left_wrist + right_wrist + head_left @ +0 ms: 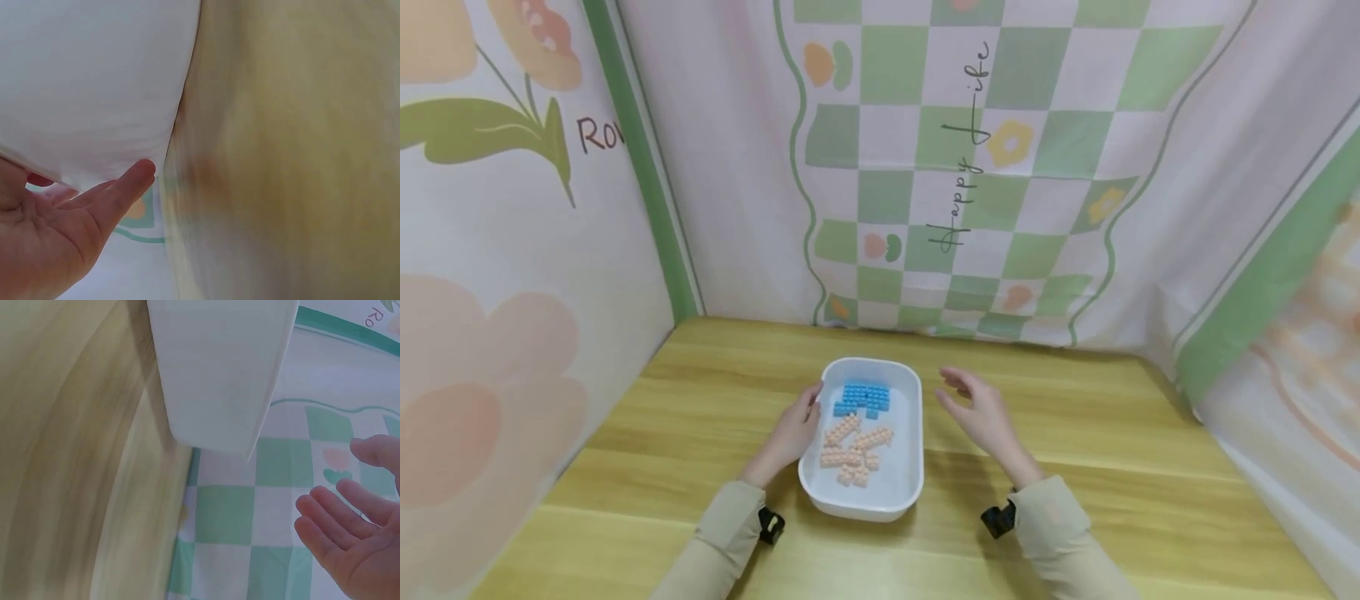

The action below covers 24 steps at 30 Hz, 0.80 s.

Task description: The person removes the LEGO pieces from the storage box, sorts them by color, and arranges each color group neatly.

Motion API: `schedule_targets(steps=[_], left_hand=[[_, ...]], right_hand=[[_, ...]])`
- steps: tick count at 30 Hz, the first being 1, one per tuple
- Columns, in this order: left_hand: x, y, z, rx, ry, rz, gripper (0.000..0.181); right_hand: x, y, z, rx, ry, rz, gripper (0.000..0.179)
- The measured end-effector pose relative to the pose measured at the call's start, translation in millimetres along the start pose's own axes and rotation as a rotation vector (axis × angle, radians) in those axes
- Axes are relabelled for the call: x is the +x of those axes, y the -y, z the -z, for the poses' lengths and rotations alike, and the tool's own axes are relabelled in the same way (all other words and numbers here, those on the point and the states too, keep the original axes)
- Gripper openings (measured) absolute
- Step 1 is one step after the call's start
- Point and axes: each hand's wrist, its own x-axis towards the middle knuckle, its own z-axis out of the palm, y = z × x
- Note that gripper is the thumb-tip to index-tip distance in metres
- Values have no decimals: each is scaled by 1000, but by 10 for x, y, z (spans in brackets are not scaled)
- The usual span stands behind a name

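A white plastic tray (898,492) sits on the wooden table, holding blue building bricks (867,396) at its far end and pale peach building bricks (842,457) nearer. My left hand (797,427) grips the tray's left side by the rim. In the left wrist view the thumb of that hand (69,231) lies against the tray's outer wall (94,81), while the other fingers are partly hidden at the rim. To the right of the tray, my right hand (983,414) hovers apart from it, fingers relaxed and holding nothing; the right wrist view shows its empty palm (356,531).
The wooden table (1120,467) reaches to a hanging curtain (955,192) with green checks at the back. More printed cloth (512,250) hangs on the left, and a green-edged curtain (1262,317) hangs on the right. Black wrist straps (997,521) show at both sleeves.
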Motion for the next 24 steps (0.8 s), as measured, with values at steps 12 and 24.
schedule_targets(steps=[12, 24], left_hand=[[-43, -36, -1, 21, -5, -7, 45], [-40, -20, -4, 31, -9, -26, 44]], right_hand=[[178, 162, -233, -29, 72, 49, 33], [326, 231, -444, -72, 137, 121, 29]])
